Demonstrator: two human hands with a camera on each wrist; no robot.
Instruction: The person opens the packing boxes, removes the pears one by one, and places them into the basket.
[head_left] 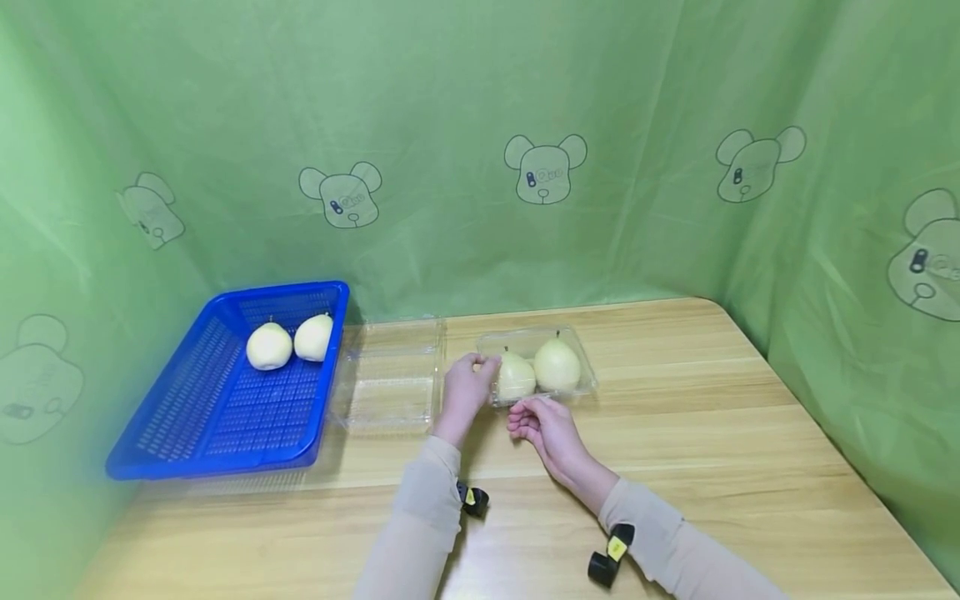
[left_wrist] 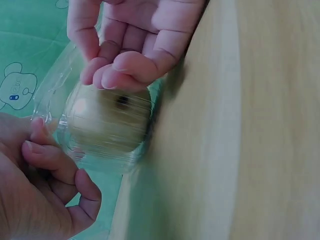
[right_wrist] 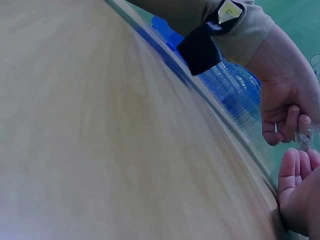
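Two pale yellow pears [head_left: 557, 365] sit side by side in a clear plastic box [head_left: 587, 388] on the table. At the box's left side, my left hand [head_left: 467, 388] pinches a crinkled edge of clear plastic film [right_wrist: 304, 138] between thumb and fingers. The film also shows beside the box in the left wrist view. My right hand [head_left: 551, 436] is at the front of the box, palm turned inward and fingers loosely bent. Its fingertips [left_wrist: 122, 75] are right at the plastic over one pear, with nothing visible gripped between them.
A blue plastic basket [head_left: 322, 400] with two more pears [head_left: 269, 346] stands at the left. Between it and my left hand lies another clear plastic container [head_left: 390, 404]. A green curtain [head_left: 465, 250] rises behind the wooden table [head_left: 712, 467].
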